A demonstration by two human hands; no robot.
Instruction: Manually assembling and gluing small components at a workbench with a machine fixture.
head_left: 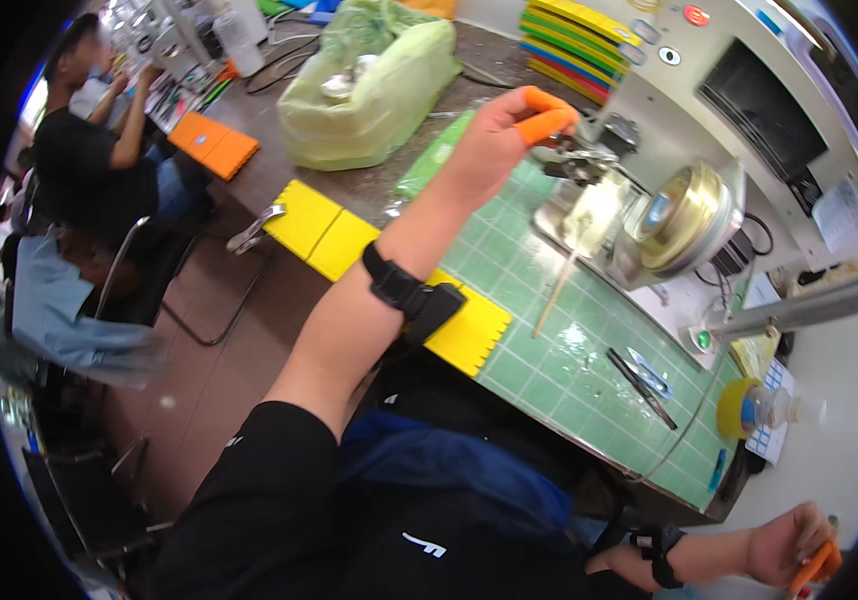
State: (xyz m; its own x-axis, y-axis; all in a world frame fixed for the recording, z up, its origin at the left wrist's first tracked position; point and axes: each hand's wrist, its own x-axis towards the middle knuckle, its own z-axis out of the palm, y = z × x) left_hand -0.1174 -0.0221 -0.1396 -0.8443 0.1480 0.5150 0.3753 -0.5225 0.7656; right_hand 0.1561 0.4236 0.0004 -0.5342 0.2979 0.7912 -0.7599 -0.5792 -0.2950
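At a workbench topped with a green, white-gridded sheet [539,385], a person in black extends the left hand [495,142], thumb and forefinger bent in orange rubbery finger covers [546,124], to a small, silvery metal mechanism with jointed parts [587,162]. The mechanism stands at the far side of the bench, just beside a round spool of glossy, pale-gold wire [671,212]. The fingertips meet or nearly meet its near end; whether they pinch a part of it or merely rest there cannot be told. The right hand [787,548], well apart at the lower right edge, has its fingers curled inward, also with orange covers; what, if anything, they grasp is too blurred to tell. The metalwork looks stiff and probably smooth, its small joints likelier to suffer from a sideways push than from a light pinch. A fingertip hold on the protruding near end, clear of the joints, seems the surest, with the rubbery covers likely to add grip. The spool looks heavier and slick, better taken by its rim than by the wire. Nearer the bench's front edge lies a pair of slim, black tweezers [641,388].
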